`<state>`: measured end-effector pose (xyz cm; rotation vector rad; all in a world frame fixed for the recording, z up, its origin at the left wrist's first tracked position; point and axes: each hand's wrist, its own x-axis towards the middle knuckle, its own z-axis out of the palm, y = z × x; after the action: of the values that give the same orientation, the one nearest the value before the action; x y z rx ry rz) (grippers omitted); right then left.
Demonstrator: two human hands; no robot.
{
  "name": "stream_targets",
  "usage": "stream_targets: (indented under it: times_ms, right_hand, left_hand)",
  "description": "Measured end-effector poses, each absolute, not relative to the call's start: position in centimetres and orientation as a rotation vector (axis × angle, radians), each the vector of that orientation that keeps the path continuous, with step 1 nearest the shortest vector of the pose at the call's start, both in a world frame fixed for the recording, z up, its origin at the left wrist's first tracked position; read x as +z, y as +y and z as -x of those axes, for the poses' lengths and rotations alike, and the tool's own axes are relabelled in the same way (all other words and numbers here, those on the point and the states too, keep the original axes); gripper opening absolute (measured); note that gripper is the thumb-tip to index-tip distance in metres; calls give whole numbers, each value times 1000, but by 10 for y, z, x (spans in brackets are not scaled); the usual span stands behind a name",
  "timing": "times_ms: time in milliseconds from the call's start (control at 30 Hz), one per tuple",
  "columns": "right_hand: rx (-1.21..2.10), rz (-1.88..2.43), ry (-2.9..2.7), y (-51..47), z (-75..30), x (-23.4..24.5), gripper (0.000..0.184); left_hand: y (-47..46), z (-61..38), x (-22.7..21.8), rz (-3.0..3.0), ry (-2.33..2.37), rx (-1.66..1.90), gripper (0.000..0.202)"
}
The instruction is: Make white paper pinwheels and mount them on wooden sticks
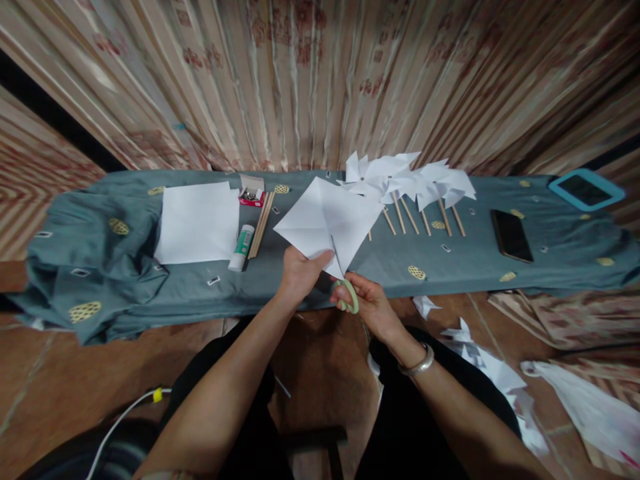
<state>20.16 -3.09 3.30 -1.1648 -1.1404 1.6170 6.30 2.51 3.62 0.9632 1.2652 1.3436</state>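
My left hand (301, 270) pinches the lower left edge of a creased white square of paper (327, 210), thumb on top. The sheet is held up over the near edge of the bench, one corner toward me. In my right hand (373, 303) is a pair of scissors (353, 299) with pale green handles, fingers through the loops. Its blades lie at the paper's near corner, pointing up toward the centre creases. Behind the sheet, to the right, lie several white paper pinwheels (433, 183) on wooden sticks, partly overlapping.
On the grey-green cloth (390, 270) at left are a stack of white paper (197, 223), a glue stick (242, 247), loose wooden sticks (261, 225) and a small red box (251, 193) of metal pieces. A phone (512, 235) and a blue-framed tablet (586, 189) lie right. Paper scraps (487, 367) litter the floor.
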Motion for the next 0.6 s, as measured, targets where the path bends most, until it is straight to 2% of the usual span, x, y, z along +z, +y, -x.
stream_targets:
  times_ms: [600]
  right_hand:
    - [1651, 1193, -1009, -31, -200, 28, 39]
  left_hand:
    - [25, -62, 35, -973, 1275, 1334, 23]
